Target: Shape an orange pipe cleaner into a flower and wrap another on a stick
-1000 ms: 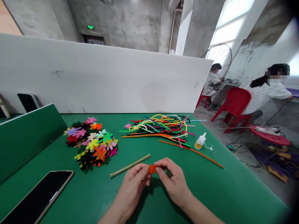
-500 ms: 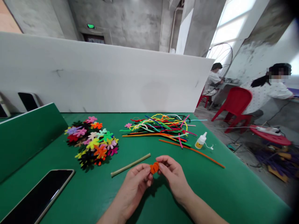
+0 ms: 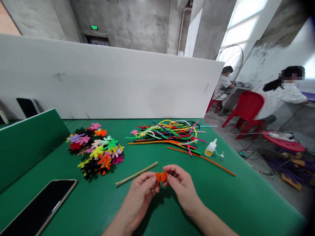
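A small orange coil of pipe cleaner (image 3: 161,177) is held just above the green table (image 3: 98,209). My left hand (image 3: 144,190) pinches its left end between thumb and fingers. On the right end, my right hand (image 3: 179,183) grips it the same way. The coil's loops show side by side between my fingertips. Just beyond my left hand lies a pale green stick (image 3: 136,174). A straight orange pipe cleaner (image 3: 211,163) rests to the right, past my right hand.
Colourful pipe-cleaner flowers (image 3: 97,150) are heaped on the left. Loose pipe cleaners (image 3: 169,132) lie tangled at the back, beside a small glue bottle (image 3: 211,148). A phone (image 3: 41,206) lies front left. A white partition (image 3: 118,78) stands behind; two people sit beyond, near a red chair (image 3: 248,105).
The orange coil is pulled slightly wider, so more separate loops show. Both hands still hold its ends, the left a little farther left. The view has shifted slightly.
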Available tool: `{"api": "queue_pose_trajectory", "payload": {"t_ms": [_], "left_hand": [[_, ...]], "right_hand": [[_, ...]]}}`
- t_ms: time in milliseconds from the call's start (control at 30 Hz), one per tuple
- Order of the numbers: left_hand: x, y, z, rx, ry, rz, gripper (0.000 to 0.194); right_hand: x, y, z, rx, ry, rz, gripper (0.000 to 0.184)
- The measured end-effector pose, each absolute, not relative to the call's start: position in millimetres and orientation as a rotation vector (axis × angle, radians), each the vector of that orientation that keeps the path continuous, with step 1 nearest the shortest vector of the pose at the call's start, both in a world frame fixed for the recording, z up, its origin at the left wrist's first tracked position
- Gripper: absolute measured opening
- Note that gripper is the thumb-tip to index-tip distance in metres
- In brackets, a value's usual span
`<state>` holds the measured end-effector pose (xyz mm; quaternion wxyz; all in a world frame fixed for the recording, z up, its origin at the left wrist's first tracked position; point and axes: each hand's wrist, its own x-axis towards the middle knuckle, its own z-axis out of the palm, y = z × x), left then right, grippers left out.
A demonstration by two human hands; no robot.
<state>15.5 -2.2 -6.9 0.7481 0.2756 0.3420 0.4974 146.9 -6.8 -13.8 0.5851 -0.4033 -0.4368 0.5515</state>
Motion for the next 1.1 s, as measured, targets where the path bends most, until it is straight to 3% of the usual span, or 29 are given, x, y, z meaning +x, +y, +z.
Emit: {"api": "queue_pose_trajectory", "payload": {"t_ms": [667, 833, 1100], "left_hand": [[18.0, -0.2, -5.5, 0.639, 0.770, 1.091, 0.005], [16.3, 0.2, -6.3, 0.935, 0.977, 1.130, 0.018], [17.1, -3.2, -1.8, 1.395, 1.120, 1.128, 0.018]], "right_hand": [[143.2, -6.2, -17.7, -0.846, -0.521, 1.605, 0.018], [142.9, -5.5, -17.1, -0.890, -0.537, 1.572, 0.019], [142.6, -4.1, -17.5, -0.892, -0.544, 1.526, 0.018]]}}
